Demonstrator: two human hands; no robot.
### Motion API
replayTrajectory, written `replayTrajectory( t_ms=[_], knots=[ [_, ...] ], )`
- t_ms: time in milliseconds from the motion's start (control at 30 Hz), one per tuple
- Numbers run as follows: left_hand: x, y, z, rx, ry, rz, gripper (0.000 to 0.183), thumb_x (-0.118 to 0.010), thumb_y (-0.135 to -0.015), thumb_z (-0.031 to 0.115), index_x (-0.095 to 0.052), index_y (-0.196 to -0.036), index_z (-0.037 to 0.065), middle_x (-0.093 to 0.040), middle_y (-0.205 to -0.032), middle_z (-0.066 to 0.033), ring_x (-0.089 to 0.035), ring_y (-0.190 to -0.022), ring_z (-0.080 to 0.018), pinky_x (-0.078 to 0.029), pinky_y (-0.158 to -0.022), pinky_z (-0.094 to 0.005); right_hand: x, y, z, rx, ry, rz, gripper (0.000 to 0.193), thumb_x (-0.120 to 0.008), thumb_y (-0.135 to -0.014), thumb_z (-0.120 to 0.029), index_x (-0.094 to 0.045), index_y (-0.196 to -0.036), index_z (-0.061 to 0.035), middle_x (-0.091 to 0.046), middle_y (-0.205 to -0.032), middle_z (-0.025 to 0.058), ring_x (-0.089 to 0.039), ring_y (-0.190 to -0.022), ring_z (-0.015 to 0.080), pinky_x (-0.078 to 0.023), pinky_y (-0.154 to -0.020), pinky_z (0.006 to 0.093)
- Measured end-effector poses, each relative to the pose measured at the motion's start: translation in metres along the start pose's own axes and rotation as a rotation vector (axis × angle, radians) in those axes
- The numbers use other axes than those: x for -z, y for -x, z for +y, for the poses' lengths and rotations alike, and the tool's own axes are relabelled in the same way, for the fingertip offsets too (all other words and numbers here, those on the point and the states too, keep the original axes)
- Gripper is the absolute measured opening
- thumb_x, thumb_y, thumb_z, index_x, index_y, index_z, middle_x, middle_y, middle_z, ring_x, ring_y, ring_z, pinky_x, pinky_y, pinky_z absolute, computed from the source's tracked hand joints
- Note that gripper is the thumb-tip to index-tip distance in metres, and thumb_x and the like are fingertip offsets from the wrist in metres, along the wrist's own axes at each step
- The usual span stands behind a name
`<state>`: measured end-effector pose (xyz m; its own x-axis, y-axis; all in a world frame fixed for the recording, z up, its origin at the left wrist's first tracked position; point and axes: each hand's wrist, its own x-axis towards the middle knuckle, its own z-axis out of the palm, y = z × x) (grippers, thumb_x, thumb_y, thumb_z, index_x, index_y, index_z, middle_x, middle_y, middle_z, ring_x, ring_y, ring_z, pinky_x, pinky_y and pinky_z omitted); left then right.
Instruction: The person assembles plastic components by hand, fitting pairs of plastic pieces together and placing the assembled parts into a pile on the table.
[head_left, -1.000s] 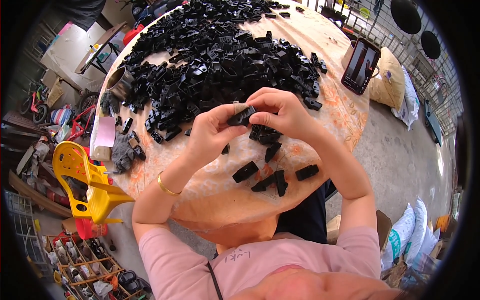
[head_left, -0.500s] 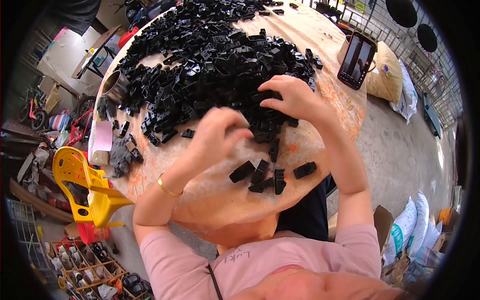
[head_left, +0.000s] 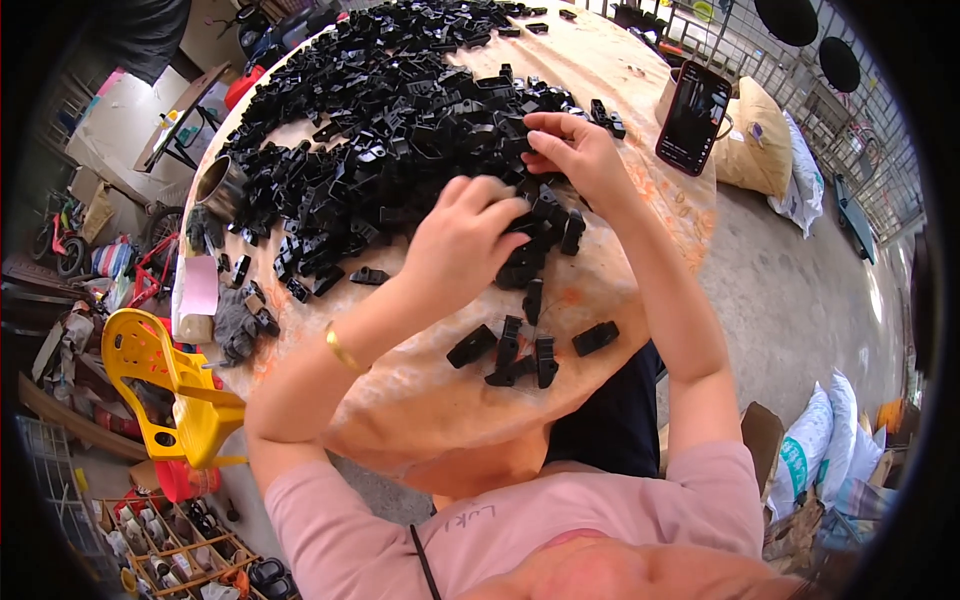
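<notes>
A large heap of small black plastic parts [head_left: 400, 130] covers much of the cloth-topped table [head_left: 420, 390]. At the heap's near edge is my left hand [head_left: 462, 238], its thumb apart from the bent fingers; the fingertips are slightly blurred, and I make out nothing held. My right hand [head_left: 585, 160] reaches to the heap's right side. Its fingers are curved and apart, with the tips against the black parts; no part shows clearly in its grip. Several loose black parts [head_left: 545, 362] lie near the table's front edge, below both hands.
A phone [head_left: 693, 118] stands upright at the table's right edge, by a mug. At the left are a metal cup [head_left: 220, 185], a pink paper [head_left: 200, 286] and a grey glove [head_left: 238, 325]. A yellow chair [head_left: 195, 400] stands left; full sacks [head_left: 752, 140] are on the right.
My left hand has moved slightly up and right, over the heap's near edge. My right hand has moved up a little. Several parts at the heap's near right edge have shifted. The view has moved slightly.
</notes>
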<state>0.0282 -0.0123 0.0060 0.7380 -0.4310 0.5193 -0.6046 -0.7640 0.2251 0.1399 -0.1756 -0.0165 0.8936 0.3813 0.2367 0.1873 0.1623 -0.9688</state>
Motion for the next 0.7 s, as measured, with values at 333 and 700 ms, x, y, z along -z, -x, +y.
replayTrajectory(
  t_ms=[333, 700],
  knots=[
    [-0.021, -0.037, -0.008, 0.308, 0.19, -0.139, 0.025, -0.069, -0.072, 0.011, -0.059, -0.092, -0.001, -0.061, -0.093, -0.0134, -0.061, -0.083, -0.03, -0.048, -0.077, -0.0365, 0.006, 0.004, -0.01, 0.151, -0.15, -0.065, 0.031, -0.062, -0.084, -0.008, -0.057, -0.113, 0.0002, -0.062, -0.099, 0.0048, -0.06, -0.089, 0.0114, -0.05, -0.077, 0.0241],
    [0.005, 0.015, -0.044, 0.611, 1.745, 0.311, 0.031, -0.056, -0.088, 0.009, -0.049, -0.117, 0.002, -0.06, -0.101, -0.0076, -0.061, -0.086, -0.0148, -0.053, -0.078, -0.0306, -0.038, 0.033, -0.013, 0.524, 0.196, -0.15, 0.029, -0.07, -0.071, 0.001, -0.066, -0.099, -0.008, -0.065, -0.094, 0.0033, -0.06, -0.083, 0.013, -0.049, -0.072, 0.0237]
  ],
)
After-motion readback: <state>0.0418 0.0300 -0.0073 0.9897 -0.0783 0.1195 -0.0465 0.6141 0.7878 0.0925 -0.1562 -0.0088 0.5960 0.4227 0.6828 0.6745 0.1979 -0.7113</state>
